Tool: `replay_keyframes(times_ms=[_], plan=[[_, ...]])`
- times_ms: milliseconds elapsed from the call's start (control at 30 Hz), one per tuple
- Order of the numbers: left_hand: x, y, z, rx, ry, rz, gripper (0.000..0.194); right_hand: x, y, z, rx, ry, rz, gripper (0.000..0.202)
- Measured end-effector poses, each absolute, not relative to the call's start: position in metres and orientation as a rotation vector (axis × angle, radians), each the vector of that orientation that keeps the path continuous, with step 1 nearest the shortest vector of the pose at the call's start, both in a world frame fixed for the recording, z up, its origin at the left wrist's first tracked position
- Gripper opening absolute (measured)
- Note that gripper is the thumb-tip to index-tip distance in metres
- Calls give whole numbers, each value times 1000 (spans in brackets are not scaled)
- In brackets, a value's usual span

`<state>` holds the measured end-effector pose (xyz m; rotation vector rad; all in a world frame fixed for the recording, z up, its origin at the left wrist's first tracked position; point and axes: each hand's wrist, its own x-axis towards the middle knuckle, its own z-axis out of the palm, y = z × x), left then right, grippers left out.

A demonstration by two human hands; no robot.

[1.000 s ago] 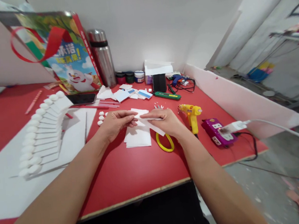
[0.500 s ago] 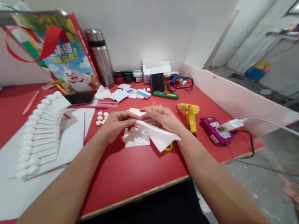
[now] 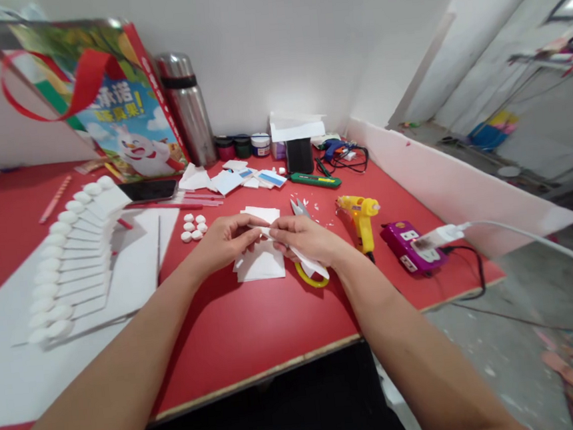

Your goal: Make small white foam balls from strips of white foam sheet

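The table (image 3: pixel 256 331) is red, with a white wall (image 3: pixel 272 55) behind and a low panel (image 3: pixel 444 184) along its right side. Over it, the left hand (image 3: pixel 226 240) pinches a folded paper (image 3: pixel 313 265) between thumb and fingers; the right hand (image 3: pixel 306 240) grips it too, fingers narrow — its loose end hangs over the scissors (image 3: pixel 299 207). A white stack (image 3: pixel 261 265) lies beneath the hands. Rightward are a glue gun (image 3: pixel 361 215) and socket (image 3: pixel 410 248); at the back, a bag (image 3: pixel 127 115), flask (image 3: pixel 190 116) and jars (image 3: pixel 243 147). Beyond the panel — grey, littered floor (image 3: pixel 515 302).
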<state>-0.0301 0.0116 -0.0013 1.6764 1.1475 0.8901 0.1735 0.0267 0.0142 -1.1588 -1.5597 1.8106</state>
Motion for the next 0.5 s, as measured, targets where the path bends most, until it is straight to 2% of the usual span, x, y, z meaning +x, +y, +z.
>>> replay_keyframes(times_ms=[200,500], plan=[[-33,13,-4,1977,1138,867,22,173,27,18,-1186,-1683,1655,22],[-26,9,-4,2739,1124,1023,20,174,27,22,-1164,-1362,1960,23]])
